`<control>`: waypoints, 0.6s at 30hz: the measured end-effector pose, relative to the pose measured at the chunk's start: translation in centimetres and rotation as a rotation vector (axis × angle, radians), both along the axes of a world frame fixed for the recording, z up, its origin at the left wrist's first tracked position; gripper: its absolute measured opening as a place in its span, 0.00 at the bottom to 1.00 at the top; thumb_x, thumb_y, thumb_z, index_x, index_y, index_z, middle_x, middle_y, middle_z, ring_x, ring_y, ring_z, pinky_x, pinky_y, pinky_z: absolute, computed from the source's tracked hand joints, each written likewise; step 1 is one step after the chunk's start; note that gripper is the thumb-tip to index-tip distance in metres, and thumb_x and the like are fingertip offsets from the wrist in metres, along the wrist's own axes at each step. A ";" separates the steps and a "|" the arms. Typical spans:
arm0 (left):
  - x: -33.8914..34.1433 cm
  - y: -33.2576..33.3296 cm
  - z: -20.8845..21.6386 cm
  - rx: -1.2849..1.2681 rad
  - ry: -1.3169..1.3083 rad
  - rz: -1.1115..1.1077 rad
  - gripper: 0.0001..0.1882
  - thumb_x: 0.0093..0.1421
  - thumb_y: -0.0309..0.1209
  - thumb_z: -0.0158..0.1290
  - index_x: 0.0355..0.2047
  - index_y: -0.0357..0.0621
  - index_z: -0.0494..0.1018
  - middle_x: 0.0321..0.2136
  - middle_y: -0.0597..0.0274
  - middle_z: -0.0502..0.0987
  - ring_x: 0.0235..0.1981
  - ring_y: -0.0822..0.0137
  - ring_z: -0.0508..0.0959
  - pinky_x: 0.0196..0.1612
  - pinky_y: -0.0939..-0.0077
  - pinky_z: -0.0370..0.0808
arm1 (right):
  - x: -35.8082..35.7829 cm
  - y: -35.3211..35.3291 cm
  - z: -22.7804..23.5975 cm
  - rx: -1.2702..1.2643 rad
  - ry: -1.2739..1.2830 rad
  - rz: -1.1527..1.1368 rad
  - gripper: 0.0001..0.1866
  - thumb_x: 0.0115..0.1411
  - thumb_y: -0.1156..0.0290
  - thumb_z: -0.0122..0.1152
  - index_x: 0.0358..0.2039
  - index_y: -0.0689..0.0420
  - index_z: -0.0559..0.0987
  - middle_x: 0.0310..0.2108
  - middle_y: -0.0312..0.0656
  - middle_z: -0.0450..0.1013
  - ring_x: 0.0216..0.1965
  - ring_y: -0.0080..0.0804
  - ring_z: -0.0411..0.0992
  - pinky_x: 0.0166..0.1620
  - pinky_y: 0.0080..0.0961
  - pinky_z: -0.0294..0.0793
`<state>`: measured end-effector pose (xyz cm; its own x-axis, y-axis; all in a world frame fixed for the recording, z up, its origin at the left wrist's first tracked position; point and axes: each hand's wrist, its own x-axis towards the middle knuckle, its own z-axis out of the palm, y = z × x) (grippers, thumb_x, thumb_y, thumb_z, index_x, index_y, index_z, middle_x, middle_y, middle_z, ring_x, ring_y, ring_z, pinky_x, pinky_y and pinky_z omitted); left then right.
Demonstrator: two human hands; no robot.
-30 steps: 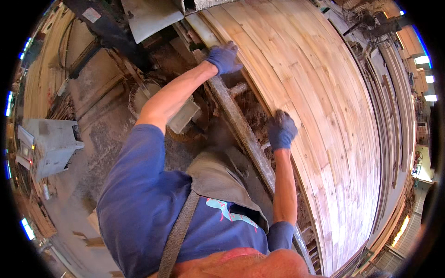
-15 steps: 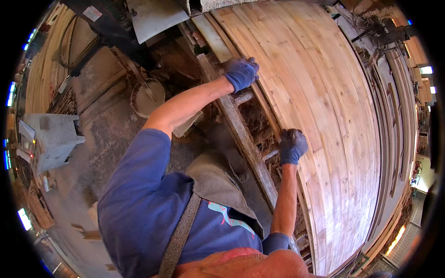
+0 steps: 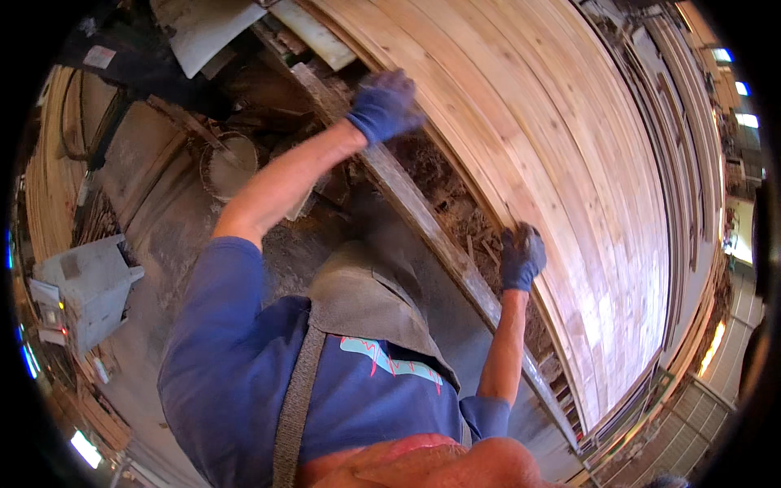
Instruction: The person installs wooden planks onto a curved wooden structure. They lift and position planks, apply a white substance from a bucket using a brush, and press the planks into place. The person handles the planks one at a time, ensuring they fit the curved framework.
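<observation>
Long pale planks lie side by side as a wide wooden panel (image 3: 521, 106), to the right of my body. My left hand (image 3: 386, 106), in a blue work glove, is at the panel's near edge towards the far end. Its fingers are smeared by motion, so their grip is unclear. Nearer to me, my right hand (image 3: 523, 256), gloved in dark blue, is closed over the edge board (image 3: 464, 175). Its fingertips rest on the top face and the thumb side is hidden.
A worn metal rail (image 3: 431, 232) runs between me and the panel, with wood scraps beneath. On the left floor stand a round bucket (image 3: 230, 167) and a grey machine box (image 3: 85, 285). A pale metal sheet (image 3: 203, 28) juts out at the far left. Stacked boards (image 3: 679, 122) line the right.
My left hand has shifted a little back along the edge and blurred. The gap beside the edge strip looks narrower. My view has turned, and the right hand stays at the edge.
</observation>
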<state>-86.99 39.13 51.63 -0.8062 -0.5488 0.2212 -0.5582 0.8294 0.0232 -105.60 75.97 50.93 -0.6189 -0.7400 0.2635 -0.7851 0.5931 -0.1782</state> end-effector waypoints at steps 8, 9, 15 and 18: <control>-2.0 -1.0 1.0 0.016 -0.190 0.137 0.43 0.57 0.60 0.47 0.59 0.34 0.63 0.59 0.43 0.64 0.60 0.49 0.66 0.60 0.57 0.64 | -0.9 -1.3 -0.4 -0.018 -0.012 0.031 0.19 0.47 0.49 0.65 0.28 0.52 0.81 0.32 0.43 0.76 0.34 0.47 0.74 0.36 0.43 0.72; -1.4 -0.4 1.7 0.016 -0.196 0.175 0.43 0.57 0.60 0.47 0.59 0.34 0.63 0.60 0.43 0.64 0.60 0.49 0.66 0.60 0.57 0.64 | -0.5 -1.4 -0.3 -0.039 -0.002 0.053 0.19 0.47 0.48 0.65 0.28 0.52 0.81 0.32 0.43 0.76 0.34 0.46 0.74 0.36 0.43 0.71; -0.3 7.4 7.8 0.209 -0.325 -0.110 0.33 0.56 0.50 0.52 0.56 0.42 0.67 0.55 0.45 0.69 0.56 0.49 0.69 0.58 0.57 0.66 | 0.5 -4.5 0.6 -0.088 -0.013 0.084 0.17 0.46 0.51 0.69 0.24 0.51 0.78 0.27 0.45 0.75 0.32 0.46 0.73 0.34 0.41 0.71; 6.0 10.7 11.1 -0.073 0.084 -0.127 0.34 0.55 0.49 0.54 0.58 0.44 0.66 0.56 0.45 0.68 0.56 0.49 0.69 0.58 0.54 0.65 | 1.3 -3.0 1.5 -0.066 0.005 0.063 0.21 0.49 0.48 0.68 0.33 0.53 0.80 0.34 0.47 0.76 0.38 0.47 0.74 0.39 0.43 0.73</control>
<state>-81.03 49.87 62.75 -0.8448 -0.4242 0.3262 -0.4478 0.8941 0.0030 -104.26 72.94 52.40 -0.5703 -0.7583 0.3157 -0.8214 0.5300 -0.2108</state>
